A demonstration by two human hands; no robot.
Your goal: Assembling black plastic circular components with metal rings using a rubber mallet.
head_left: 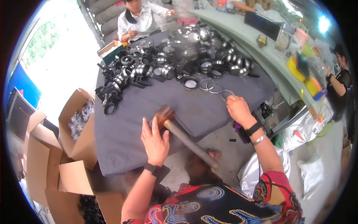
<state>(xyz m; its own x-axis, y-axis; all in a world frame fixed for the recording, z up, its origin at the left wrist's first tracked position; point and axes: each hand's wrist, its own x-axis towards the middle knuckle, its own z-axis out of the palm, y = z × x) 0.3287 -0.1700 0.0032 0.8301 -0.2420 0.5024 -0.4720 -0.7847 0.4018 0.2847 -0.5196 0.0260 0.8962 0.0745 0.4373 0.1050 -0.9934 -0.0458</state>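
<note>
My right hand [239, 111] is closed, its fingertips pinching the near edge of a thin silver metal ring [227, 91] above the grey-covered table. Two more thin rings [210, 86] lie overlapping just to its left, beside a round black part with a silver band [191, 83]. My left hand [154, 143] rests near the front edge, fingers stretched and apart. Right by its fingers is a mallet [188, 141] with a brown head and a long wooden handle that sticks out past the table edge. Whether those fingers touch the mallet head, I cannot tell.
A heap of black and silver ring parts [164, 59] covers the table's far side. Cardboard boxes [45, 156] stand at the left. A green-covered table [238, 28] with yellow items runs along the right. A person [143, 18] sits opposite; another [338, 80] is far right.
</note>
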